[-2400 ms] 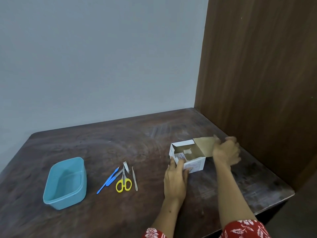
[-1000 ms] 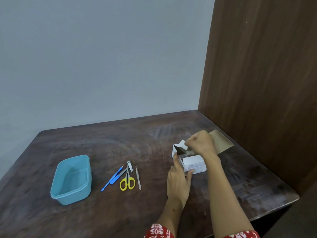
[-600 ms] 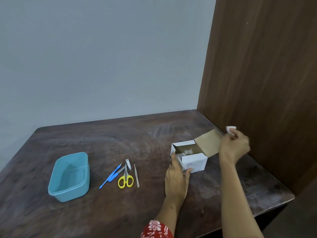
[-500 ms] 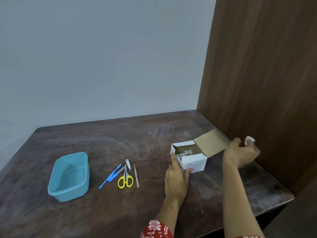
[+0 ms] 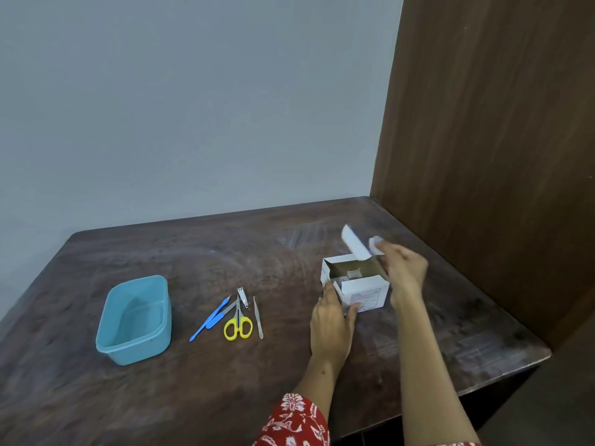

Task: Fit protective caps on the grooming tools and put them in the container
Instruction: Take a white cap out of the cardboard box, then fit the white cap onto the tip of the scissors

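A small white cardboard box (image 5: pixel 363 292) stands open on the dark wooden table (image 5: pixel 289 365). My left hand (image 5: pixel 331 326) grips its near left corner. My right hand (image 5: pixel 404 272) is at the box's far right side, pinching a small white piece (image 5: pixel 375 246) and touching the raised lid flap (image 5: pixel 354 242). Left of the box lie yellow-handled scissors (image 5: pixel 238 327), a nail clipper (image 5: pixel 242 297), two blue-handled tools (image 5: pixel 211 318) and a thin metal file (image 5: pixel 258 318). Further left stands an empty light blue container (image 5: pixel 133 320).
A brown wooden panel (image 5: pixel 489 156) rises along the table's right side, close behind my right hand. A grey wall (image 5: pixel 193 107) backs the table. The table's front right corner (image 5: pixel 544 352) is near my right forearm.
My right hand drew a small white piece out of the box, swung it right, then came back. The lid flap, lying open to the right before, now stands up over the box.
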The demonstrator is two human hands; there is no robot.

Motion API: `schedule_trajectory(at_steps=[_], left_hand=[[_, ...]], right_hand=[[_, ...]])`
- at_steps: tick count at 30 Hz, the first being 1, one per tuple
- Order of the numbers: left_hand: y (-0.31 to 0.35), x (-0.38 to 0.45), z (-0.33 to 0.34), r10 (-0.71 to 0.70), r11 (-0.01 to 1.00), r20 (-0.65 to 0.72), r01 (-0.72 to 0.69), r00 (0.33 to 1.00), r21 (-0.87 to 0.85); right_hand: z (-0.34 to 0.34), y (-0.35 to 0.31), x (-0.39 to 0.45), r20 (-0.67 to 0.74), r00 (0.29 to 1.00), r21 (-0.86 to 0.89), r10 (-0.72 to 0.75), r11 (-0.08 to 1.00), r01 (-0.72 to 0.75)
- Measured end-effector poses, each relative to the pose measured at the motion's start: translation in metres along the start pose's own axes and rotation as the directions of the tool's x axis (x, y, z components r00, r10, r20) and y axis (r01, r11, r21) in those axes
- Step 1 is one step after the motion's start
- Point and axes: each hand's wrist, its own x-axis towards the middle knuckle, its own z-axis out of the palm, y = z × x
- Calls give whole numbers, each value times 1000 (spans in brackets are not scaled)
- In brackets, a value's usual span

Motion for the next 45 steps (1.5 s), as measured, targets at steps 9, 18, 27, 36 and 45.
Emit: schedule_trajectory(at_steps=[9,18,27,36,45], left_hand=[[-3,1,1,29,998,5,-29,1000,-62],[-3,-9,-20,18,979,58,-5,998,-206],[-46,-47,-112,207,974,-146,-189,967,128],[-87,-79,-153,117,979,-250,-69,961,194],[-96,-56,-138,103,985,-319,-52,942,165]], right_hand=[[11,23,-16,255,940,-635,-229,693,341],[17,18,-33,272,886,-704,-375,550,449],[65,29,-105,449,817,-539,-361,620,570],[92,73,-155,584,807,-744,-85,340,575],[102,102,-140,547,805,-723,-227,357,592]])
